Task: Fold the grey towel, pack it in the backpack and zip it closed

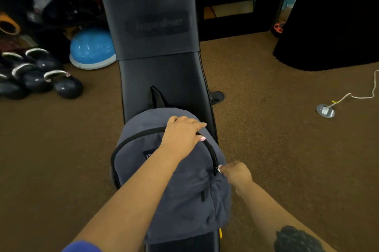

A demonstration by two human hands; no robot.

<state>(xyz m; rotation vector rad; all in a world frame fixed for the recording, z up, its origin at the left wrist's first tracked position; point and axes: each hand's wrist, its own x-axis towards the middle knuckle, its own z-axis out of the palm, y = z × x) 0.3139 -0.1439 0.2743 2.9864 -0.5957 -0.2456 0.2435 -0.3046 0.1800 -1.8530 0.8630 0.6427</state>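
Zipping step, by my judgement the last one. The slate-grey fabric backpack [174, 180] lies front-up on the long black padded table [164, 79], its top end pointing away from me, its lower end over the table's near end. The grey towel is not visible anywhere; I take it to be inside the backpack, though I cannot confirm that.

The black main zipper [211, 149] arches over the backpack's upper part. Its teeth look closed along the whole arc I can see. The small silver zipper pull [218, 169] sits low on the backpack's right side, near the end of the track.

My right hand [235, 174] is at the backpack's right edge, fingers curled tight, thumb and forefinger pinched on the zipper pull. The forearm comes in from the lower right, wrist slightly bent inward.

My left hand [182, 135] lies palm-down on the backpack's crown, across the zipper arc, fingers spread and gripping nothing, just pressing the fabric flat. The forearm crosses the backpack's front diagonally from the lower left.

Next move, as I judge it: draw the pull the last short way down the backpack's right side to the stop, keeping the left hand's pressure so the fabric stays taut and does not snag. Then let go with both hands.
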